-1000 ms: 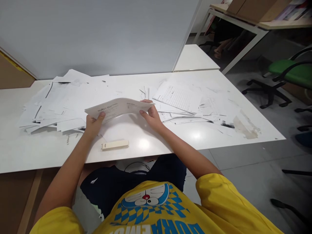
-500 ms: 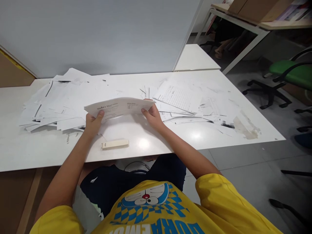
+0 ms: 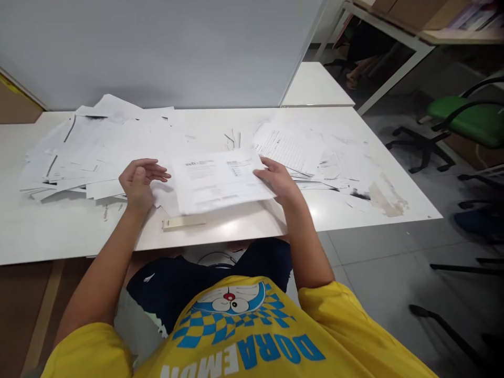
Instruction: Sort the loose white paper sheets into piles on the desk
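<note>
My right hand (image 3: 277, 181) grips the right edge of a thin set of printed sheets (image 3: 218, 180), held nearly flat just above the white table (image 3: 59, 236). My left hand (image 3: 138, 181) has let go and hovers to the left of the sheets, fingers loosely spread and holding nothing. Under the sheets' near edge lies a small cream-coloured oblong object (image 3: 184, 222). A loose pile of papers (image 3: 84, 149) spreads to the left, and another paper pile (image 3: 311, 155) lies to the right.
A grey partition wall (image 3: 157, 47) stands behind the table. A second white table (image 3: 315, 86) lies beyond it. A green office chair (image 3: 464, 118) and other chair bases stand on the grey floor at right. A shelf frame (image 3: 394, 31) is at upper right.
My left hand released the sheets and drew back to the left. My right hand tilted the sheets flat and brought them nearer, over the cream object. The view shifted slightly.
</note>
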A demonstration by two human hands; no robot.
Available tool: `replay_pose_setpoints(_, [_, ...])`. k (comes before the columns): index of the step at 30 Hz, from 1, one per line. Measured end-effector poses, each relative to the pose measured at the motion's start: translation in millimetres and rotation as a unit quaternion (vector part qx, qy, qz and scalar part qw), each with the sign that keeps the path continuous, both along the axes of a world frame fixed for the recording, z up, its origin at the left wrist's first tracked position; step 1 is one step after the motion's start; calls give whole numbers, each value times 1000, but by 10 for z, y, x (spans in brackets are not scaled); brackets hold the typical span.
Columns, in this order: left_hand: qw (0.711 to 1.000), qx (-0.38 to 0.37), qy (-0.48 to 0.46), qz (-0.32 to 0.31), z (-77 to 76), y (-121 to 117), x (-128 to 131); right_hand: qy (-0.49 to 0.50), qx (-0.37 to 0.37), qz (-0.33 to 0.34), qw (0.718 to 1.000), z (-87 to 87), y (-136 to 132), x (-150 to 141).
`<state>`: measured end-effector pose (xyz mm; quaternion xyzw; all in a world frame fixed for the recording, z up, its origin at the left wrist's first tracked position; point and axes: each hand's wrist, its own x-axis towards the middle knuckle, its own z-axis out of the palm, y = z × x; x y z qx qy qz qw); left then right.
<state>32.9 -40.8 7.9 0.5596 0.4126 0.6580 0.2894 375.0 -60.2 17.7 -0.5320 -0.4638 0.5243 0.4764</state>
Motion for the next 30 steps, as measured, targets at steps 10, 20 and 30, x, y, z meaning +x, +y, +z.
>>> replay_pose_setpoints(10, [948,-99,303,2,441,-592,707,-29,-139,-80,987,-294,-1363,353])
replay_pose_setpoints(20, [870,-107,478,-50,-7,-561,915,-19,-141,-63,988,-221,-1443,246])
replay_pose_setpoints(30, [849,-109,511,-82,-53,-592,992,-30,-128,-23,991,-198,-1381,282])
